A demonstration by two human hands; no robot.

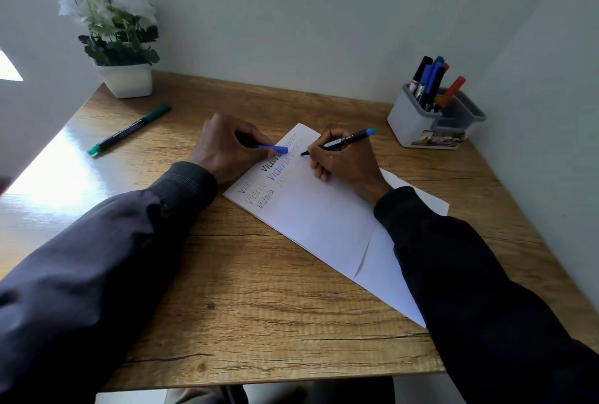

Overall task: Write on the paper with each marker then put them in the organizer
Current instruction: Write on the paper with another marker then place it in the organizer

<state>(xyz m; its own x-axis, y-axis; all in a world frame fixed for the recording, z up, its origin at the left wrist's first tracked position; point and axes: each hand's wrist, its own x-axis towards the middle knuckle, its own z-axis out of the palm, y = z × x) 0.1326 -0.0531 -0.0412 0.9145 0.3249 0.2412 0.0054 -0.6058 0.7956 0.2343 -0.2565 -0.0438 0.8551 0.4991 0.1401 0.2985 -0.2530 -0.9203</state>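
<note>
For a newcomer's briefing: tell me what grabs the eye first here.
At centre, the right hand holds a black blue-ended marker, tip on the white written-on paper sheet, while the left hand pinches a blue cap. A green-capped black marker lies far left; the grey plastic organizer holding markers stands back right.

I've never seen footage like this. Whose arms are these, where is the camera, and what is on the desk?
No machine here: a person wears a camera on the head, looking down at their own hands. The right hand holds a black marker, tip at the paper, which already bears writing. The left hand pinches a blue cap. On the wooden table are also a green marker, a potted plant and an organizer holding several markers.
</note>
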